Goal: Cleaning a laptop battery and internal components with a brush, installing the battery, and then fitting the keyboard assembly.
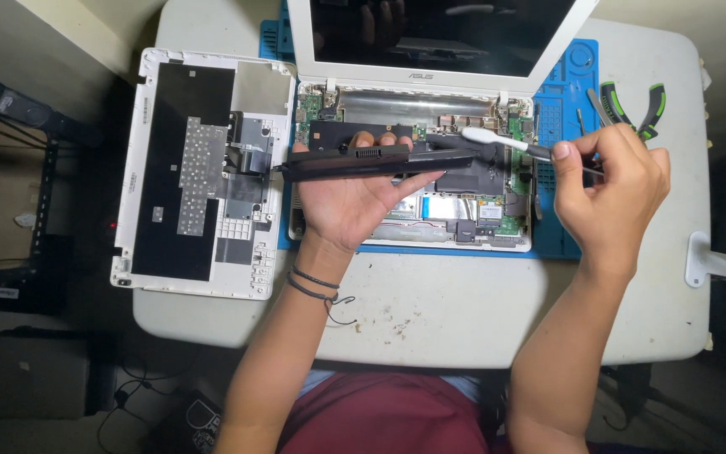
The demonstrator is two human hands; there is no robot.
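My left hand (355, 197) holds a long black laptop battery (363, 161) palm-up, level above an opened white laptop (418, 113) with its circuit boards bare. My right hand (611, 189) pinches a thin brush with a black handle and a white head (485, 136); the head rests at the battery's right end. The laptop's dark screen stands upright at the back.
The removed white bottom cover (199, 172) lies inside-up on the left. A blue work mat (560, 126) lies under the laptop on the white table (464, 303). Green-handled pliers (632, 105) lie at the right rear. A white clamp arm (720, 261) juts in at the table's right edge.
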